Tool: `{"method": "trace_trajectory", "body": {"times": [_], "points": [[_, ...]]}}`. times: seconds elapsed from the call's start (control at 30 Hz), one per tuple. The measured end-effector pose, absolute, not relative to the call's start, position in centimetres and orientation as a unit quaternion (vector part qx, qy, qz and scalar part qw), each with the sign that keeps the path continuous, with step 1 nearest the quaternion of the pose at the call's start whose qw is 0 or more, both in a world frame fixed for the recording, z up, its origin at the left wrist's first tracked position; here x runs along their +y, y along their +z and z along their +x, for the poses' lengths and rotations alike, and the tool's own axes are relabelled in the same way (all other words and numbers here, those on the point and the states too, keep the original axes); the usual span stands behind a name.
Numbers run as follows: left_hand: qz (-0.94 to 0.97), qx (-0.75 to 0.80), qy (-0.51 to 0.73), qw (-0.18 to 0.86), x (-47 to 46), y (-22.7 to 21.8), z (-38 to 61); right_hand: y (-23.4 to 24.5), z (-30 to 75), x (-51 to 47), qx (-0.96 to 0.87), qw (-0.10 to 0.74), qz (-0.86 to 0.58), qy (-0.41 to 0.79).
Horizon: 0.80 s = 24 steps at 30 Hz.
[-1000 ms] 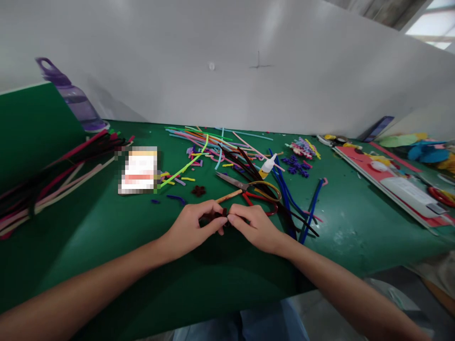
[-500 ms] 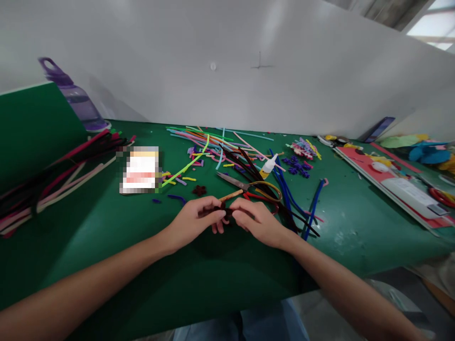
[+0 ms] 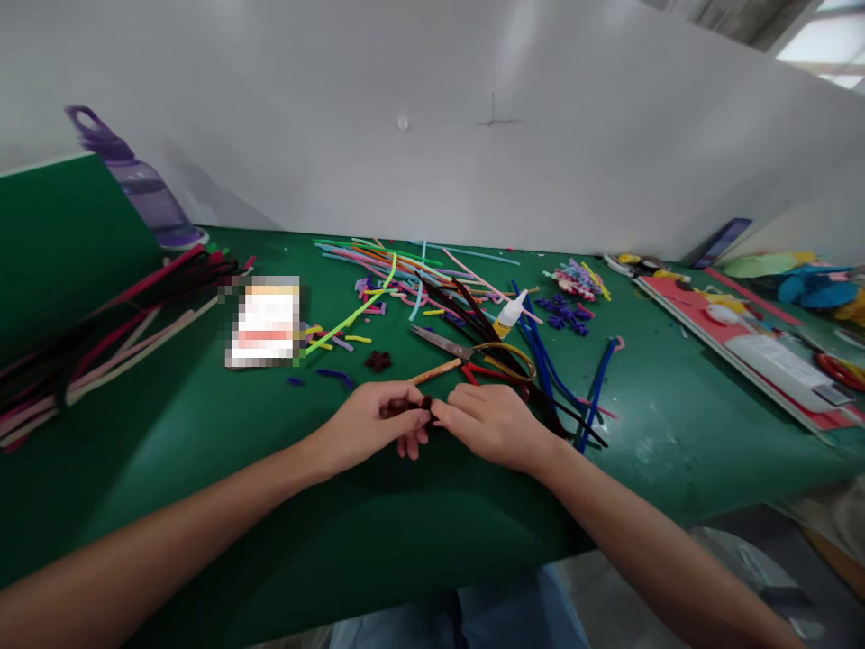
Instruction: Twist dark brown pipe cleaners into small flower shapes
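Between my two hands is a short dark brown pipe cleaner, bent small and mostly covered by my fingers. My left hand pinches it between thumb and fingers. Against its right end my right hand is closed, thumb and forefinger pressed together. A brown pipe-cleaner flower lies just beyond my left hand. Behind my right hand rest scissors with yellowish handles, a thin wooden stick and a red-handled tool, partly hidden.
Loose coloured pipe cleaners spread over the green table. A glue bottle stands by blue pipe cleaners. Purple pieces lie to the right. A blurred white card, dark bundle and purple water bottle are left.
My right hand has turned over slightly, its knuckles now more upward, and its fingers have closed at the brown pipe cleaner. My left hand keeps its pinch nearly in place.
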<state>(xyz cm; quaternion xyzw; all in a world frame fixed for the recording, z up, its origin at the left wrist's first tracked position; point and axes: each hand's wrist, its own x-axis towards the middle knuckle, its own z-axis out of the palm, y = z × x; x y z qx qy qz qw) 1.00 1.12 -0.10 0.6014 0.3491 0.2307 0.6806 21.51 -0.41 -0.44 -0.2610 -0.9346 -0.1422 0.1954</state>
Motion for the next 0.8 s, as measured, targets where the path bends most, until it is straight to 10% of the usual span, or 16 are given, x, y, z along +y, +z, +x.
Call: {"method": "trace_trajectory", "body": {"times": [0.2,0.67,0.8], "points": [[0.628,0.346,0.237,0.656,0.8,-0.3,0.9,-0.7,21.4,-0.5,-0.935,0.212,-0.271,-0.082],[0.818,0.35,0.281,0.36,-0.3,0.1,0.8,0.5,20.4,-0.9,-0.606,0.258,-0.384,0.647],[0.809,0.36,0.277,0.374,-0.2,0.2,0.9,-0.1,20.5,-0.6,-0.56,0.262,-0.357,0.7]]}}
